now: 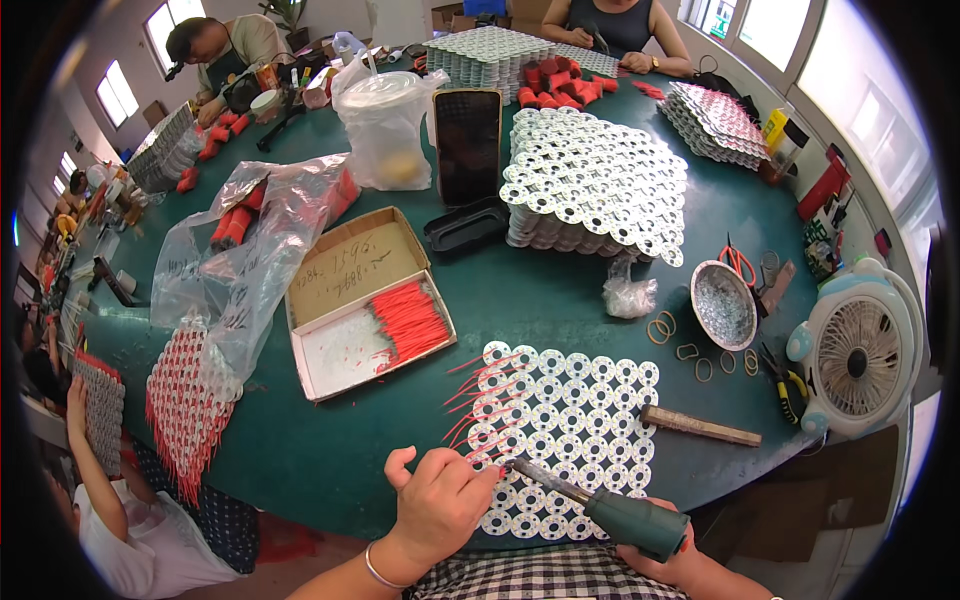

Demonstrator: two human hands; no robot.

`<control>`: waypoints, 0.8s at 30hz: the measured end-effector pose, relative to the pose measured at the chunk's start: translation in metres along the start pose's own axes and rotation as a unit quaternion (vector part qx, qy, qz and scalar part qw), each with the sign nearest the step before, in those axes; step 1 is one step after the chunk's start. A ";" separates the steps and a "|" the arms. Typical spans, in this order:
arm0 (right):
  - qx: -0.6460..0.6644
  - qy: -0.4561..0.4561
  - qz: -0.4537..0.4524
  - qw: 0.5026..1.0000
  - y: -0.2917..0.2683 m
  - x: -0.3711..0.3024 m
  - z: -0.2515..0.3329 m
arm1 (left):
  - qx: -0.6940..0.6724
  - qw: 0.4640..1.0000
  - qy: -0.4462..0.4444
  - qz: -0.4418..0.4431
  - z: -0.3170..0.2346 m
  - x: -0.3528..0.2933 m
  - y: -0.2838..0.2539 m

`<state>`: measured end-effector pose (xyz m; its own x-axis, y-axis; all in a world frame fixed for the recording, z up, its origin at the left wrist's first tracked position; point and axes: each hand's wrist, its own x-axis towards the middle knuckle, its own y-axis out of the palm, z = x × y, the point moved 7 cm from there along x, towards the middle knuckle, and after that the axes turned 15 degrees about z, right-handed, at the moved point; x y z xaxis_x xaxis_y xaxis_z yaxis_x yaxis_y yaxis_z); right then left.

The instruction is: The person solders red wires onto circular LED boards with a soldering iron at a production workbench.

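Honeycomb block of white discs [565, 440], lying flat on the green table [560, 300] in the lower middle of the frame, close to the near edge and so within easy reach of both hands. Bristling with thin red wires [480, 395] along its left rows only; right rows bare.

Left hand [440, 500], lower centre, fingers pinched together at the block's left edge, apparently on one of the red wires, seemingly to steady it at a hole. Right hand [665, 560], lower right, mostly hidden, clamped around the green handle of a metal-tipped tool [600, 508]; tip angled up-left, meeting the block just beside the left fingertips.

Left of centre, an open cardboard box [365, 300] with a bundle of red wires, near the left hand for picking. Upper left of the block, crumpled clear plastic bags [250, 250]. Upper centre, tall stacks of the same white discs [595, 190]. Right of the block, a wooden-handled tool [700, 425], rubber bands [690, 345], a metal bowl [722, 305] and a small white fan [858, 350]. Far edge and left rim: other people at similar work.
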<state>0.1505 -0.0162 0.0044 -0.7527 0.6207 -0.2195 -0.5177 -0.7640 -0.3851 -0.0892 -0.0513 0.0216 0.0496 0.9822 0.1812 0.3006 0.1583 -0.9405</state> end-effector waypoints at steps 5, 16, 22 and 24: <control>-0.176 -0.099 0.091 0.975 0.006 0.010 0.005 | 0.006 1.000 0.000 -0.006 0.000 -0.002 0.000; 0.135 -0.017 0.014 0.991 0.005 -0.016 -0.027 | -0.046 0.998 -0.017 -0.041 -0.004 -0.009 -0.020; 0.170 -0.012 -0.004 0.985 0.009 -0.023 -0.027 | -0.003 1.000 0.013 -0.021 -0.012 -0.009 -0.008; 0.179 -0.011 -0.005 0.984 0.010 -0.024 -0.028 | -0.001 1.000 0.022 -0.018 -0.013 -0.009 -0.005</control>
<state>0.1741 -0.0338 -0.0193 -0.7537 0.6271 -0.1965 -0.6317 -0.7738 -0.0466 -0.0790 -0.0620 0.0289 0.0807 0.9703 0.2282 0.3040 0.1940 -0.9327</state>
